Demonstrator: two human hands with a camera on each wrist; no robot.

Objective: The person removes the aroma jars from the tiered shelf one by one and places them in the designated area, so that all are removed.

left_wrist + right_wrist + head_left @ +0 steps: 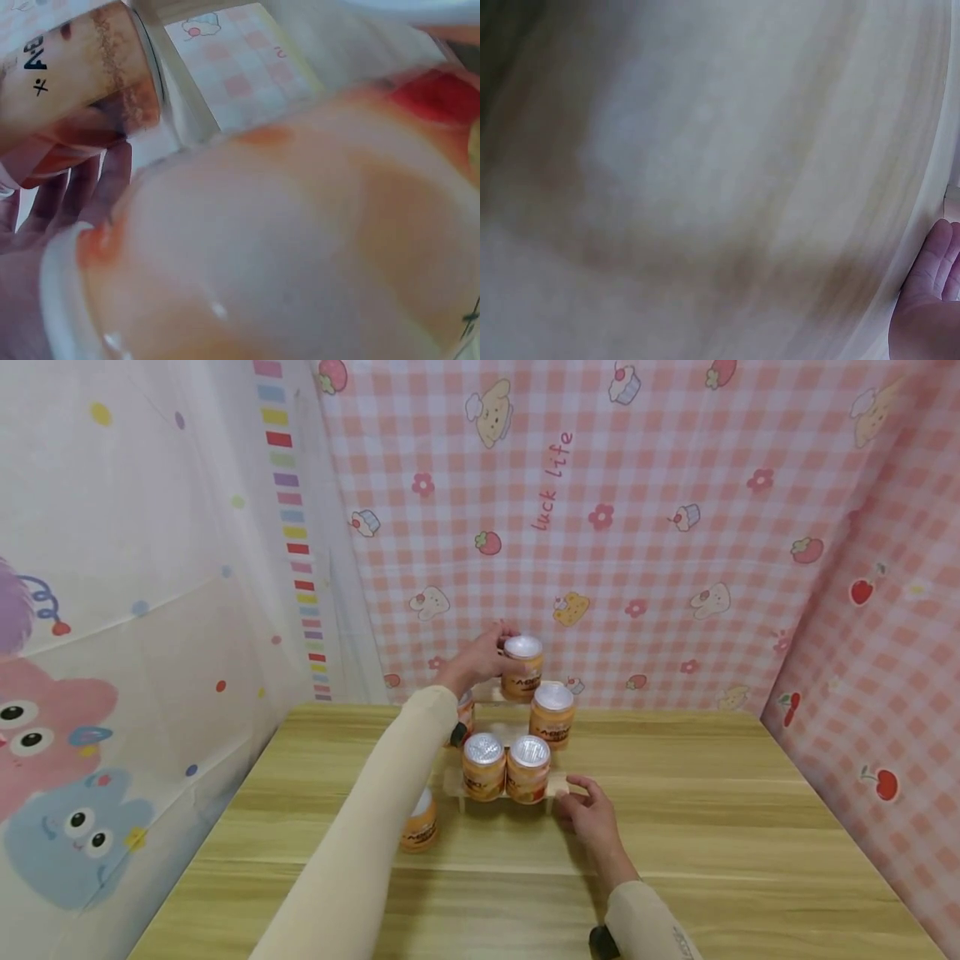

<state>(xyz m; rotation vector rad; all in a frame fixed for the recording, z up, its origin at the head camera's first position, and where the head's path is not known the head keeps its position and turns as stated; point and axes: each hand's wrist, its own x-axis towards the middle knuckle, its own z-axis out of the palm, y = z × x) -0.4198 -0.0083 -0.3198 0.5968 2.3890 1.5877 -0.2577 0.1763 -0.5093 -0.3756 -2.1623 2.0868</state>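
In the head view, my left hand (483, 658) grips an orange can (522, 681) with a silvery lid at the top of a stepped wooden rack (452, 783). The left wrist view shows the curled fingers (112, 180) against a can (82, 90). My right hand (592, 818) holds the right end of the rack's lowest step between thumb and fingers. Two like cans, one on the left (483, 768) and one on the right (528, 770), stand side by side on that step. Another can (552, 714) stands higher on the right. One more can (466, 714) is partly hidden behind my left wrist.
A separate can (420, 827) stands on the wooden table (712, 827) left of the rack, partly covered by my left sleeve. Behind the table hangs a pink checked cloth (637, 560). A white patterned sheet (172, 527) hangs on the left.
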